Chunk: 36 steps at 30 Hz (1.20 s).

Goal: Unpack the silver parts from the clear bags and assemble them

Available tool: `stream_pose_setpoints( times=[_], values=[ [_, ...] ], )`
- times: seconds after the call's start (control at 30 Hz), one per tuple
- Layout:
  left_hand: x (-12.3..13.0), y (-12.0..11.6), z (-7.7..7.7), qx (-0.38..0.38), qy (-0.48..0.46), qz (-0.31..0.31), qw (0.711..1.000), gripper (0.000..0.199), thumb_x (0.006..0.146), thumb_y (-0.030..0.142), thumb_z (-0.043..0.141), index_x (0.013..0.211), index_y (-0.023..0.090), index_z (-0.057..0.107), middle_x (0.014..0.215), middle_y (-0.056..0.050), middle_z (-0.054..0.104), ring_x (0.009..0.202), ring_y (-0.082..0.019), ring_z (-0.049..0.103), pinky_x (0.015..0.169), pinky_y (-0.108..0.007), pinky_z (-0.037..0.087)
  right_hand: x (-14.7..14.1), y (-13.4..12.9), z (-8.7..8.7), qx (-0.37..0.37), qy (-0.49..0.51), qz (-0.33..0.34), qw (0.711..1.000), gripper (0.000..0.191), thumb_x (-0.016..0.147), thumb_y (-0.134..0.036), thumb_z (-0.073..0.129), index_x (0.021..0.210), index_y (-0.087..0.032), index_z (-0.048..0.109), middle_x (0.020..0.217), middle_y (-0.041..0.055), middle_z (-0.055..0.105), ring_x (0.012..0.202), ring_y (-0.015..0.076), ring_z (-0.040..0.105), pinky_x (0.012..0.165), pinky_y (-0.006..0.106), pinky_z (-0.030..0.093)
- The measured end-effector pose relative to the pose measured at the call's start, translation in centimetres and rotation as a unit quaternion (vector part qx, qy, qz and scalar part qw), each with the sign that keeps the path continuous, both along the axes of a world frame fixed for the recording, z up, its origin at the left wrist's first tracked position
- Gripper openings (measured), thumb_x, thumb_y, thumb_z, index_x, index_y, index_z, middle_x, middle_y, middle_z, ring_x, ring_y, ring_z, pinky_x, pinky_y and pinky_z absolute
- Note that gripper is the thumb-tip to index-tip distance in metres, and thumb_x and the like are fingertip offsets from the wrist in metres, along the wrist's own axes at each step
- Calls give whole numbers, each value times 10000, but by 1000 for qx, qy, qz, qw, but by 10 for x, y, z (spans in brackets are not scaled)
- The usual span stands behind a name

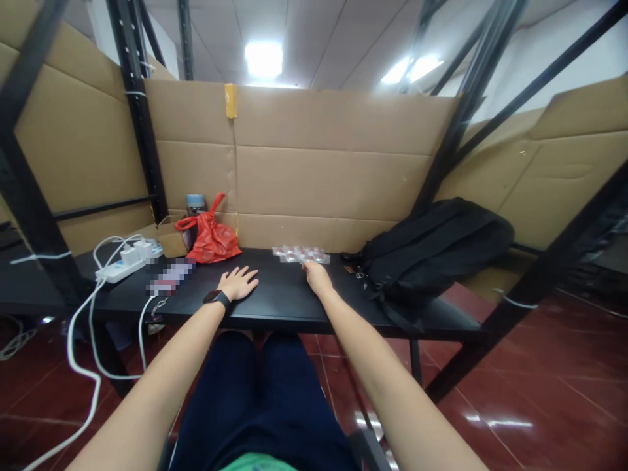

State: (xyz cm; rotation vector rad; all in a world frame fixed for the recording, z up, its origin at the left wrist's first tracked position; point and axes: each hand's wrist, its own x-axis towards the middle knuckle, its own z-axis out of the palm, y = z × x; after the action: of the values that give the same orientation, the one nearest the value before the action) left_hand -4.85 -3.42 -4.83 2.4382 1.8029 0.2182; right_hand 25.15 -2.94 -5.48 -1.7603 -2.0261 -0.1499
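Observation:
On the black tabletop [275,294], my left hand [238,283] lies flat with its fingers spread, and nothing is in it. A dark watch [216,298] is on that wrist. My right hand [318,278] reaches toward the back of the table, its fingers closed on the near edge of a strip of clear plastic packets [294,254]. Small reddish and pale contents show through the plastic, too small to make out. The strip lies flat on the table near the cardboard wall.
A red plastic bag [214,239], a blue-capped bottle [195,201] and a small cardboard box [171,237] stand at back left. Nearby are a white power strip [125,263] with cables and a pixelated flat object [170,277]. A black backpack [436,242] lies right. Cardboard panels [318,150] enclose the table.

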Motion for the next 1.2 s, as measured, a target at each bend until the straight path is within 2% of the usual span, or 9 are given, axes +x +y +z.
stream_pose_setpoints(
  times=[0.17,0.37,0.47,0.6,0.7,0.77,0.93,1.07,1.2],
  values=[
    [6,18,-2,8,-5,2,1000,651,938,685,259,1526,429,372,1658,2,256,1524,-343,200,1177,-608,163,-28,28,7,25,-103,6,994,328,979,-222,410,1218,-203,634,1241,135,653,1161,249,581,977,334,417],
    [17,61,-4,60,-31,-26,997,538,963,593,340,1431,383,503,1587,-27,410,1459,-307,342,1149,-545,264,-40,73,5,16,-79,-7,997,354,932,-289,471,1230,-189,635,1336,148,602,1268,293,499,1089,464,309],
    [22,88,1,142,-37,-64,987,402,982,433,385,1260,277,631,1349,-81,620,1267,-258,526,1101,-447,338,-39,91,2,-18,-52,-16,998,394,884,-329,530,1252,-225,628,1366,141,585,1293,320,471,1091,536,291],
    [23,115,8,216,-53,-40,974,291,965,266,416,1111,226,665,1155,-111,672,1166,-257,561,1053,-423,369,-34,102,0,-63,-20,6,998,514,851,-268,568,1365,-252,570,1396,139,582,1330,362,456,1076,577,320],
    [23,118,5,213,-95,-60,971,264,952,234,440,1108,221,653,1129,-98,680,1126,-247,590,1017,-403,412,-31,103,1,-72,41,63,995,443,841,-181,580,1277,-229,635,1204,112,706,1182,307,601,1051,503,393],
    [25,113,0,202,-152,-79,964,264,969,295,459,1151,227,637,1140,-82,688,1116,-230,611,1007,-377,438,-33,101,3,-54,134,114,983,341,838,-225,626,1175,-198,677,1058,94,752,1015,256,680,954,416,480],
    [33,100,-13,132,-253,-125,950,427,905,447,615,1276,238,582,1142,-54,730,1073,-211,675,965,-326,495,-48,93,7,0,332,212,919,293,709,-439,775,836,-180,722,784,57,759,740,229,702,713,340,533],
    [34,99,-15,106,-253,-160,948,523,789,366,745,1268,230,585,1043,-33,759,1001,-216,708,913,-313,525,-57,85,12,20,390,220,894,334,722,-519,744,722,-185,735,731,57,751,686,214,678,684,329,507],
    [33,97,-10,84,-279,-178,940,384,781,292,736,1148,226,642,989,-17,769,938,-197,723,900,-292,527,-60,81,17,3,475,188,859,394,692,-557,758,753,-168,763,760,60,751,677,192,649,649,303,482]
  ],
)
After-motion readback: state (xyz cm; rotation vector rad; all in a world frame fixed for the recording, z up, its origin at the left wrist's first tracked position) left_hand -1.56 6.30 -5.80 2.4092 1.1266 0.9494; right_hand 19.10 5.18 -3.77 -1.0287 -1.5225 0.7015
